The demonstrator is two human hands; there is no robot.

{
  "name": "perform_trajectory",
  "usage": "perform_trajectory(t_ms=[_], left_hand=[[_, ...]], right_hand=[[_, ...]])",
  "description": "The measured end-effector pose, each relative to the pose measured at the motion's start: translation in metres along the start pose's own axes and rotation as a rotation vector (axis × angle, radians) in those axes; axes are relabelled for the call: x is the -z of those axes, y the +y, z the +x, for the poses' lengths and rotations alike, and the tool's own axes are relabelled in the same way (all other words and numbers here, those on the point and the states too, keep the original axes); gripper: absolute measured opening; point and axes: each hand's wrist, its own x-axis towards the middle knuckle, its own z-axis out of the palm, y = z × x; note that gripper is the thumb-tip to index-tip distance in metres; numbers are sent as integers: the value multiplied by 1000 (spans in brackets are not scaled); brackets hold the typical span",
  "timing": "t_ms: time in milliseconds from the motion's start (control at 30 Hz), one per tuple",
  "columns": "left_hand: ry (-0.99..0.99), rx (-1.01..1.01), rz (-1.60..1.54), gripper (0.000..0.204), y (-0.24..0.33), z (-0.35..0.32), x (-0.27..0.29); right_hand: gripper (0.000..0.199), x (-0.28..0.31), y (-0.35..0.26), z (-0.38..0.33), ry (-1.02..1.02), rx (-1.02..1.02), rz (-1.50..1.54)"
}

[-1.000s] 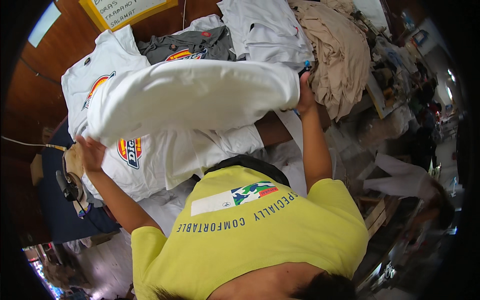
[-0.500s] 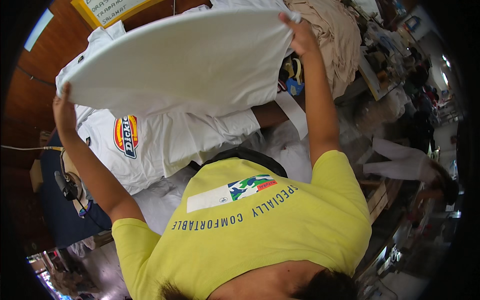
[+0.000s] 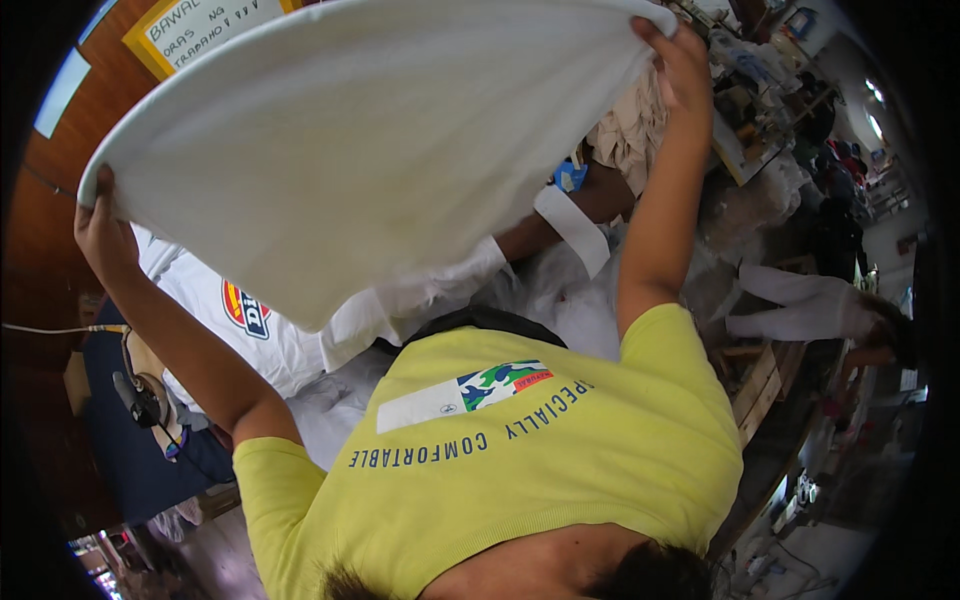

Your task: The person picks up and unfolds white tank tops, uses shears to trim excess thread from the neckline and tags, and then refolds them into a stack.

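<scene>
A white cloth (image 3: pixel 360 150) is hanging wide in midair

The left hand (image 3: pixel 106 235) is pinching one end of the cloth at the upper left, its fingers curling over the edge, while the right hand (image 3: pixel 686 75) is gripping the opposite end at the upper right. Both hands are standing well apart, and the cloth is spanning the gap between them in front of the body, its lower edge dipping to a point left of centre. Below, a white shirt with a colourful emblem (image 3: pixel 245 312) is lying partly covered from view; whether the cloth is touching it, one cannot tell. A pale strip (image 3: pixel 572 230) is curling near a small blue item (image 3: pixel 570 176), and beige fabric (image 3: pixel 630 130) is showing beside the right forearm (image 3: pixel 665 200). At left, a black-handled tool (image 3: pixel 140 402) is resting by a dark blue surface (image 3: pixel 115 455). A yellow-edged sign (image 3: pixel 205 30) is peeking out behind the cloth. Far right, another person in pale clothing (image 3: pixel 800 318) is appearing, blurred.
</scene>
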Motion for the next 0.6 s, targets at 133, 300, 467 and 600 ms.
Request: perform_trajectory(t_ms=[133,300,467,600], left_hand=[[513,-254,296,25,37,-79,-63],[-56,-497,78,32,34,-142,-178],[-812,4,-174,40,10,-113,-310],[-1003,264,-434,46,0,-87,-302]], right_hand=[[34,-27,-13,-58,921,150,134],[44,-115,-10,-113,732,414,-137],[55,-217,8,-110,125,305,-319],[53,-162,-20,-71,105,157,-67]])
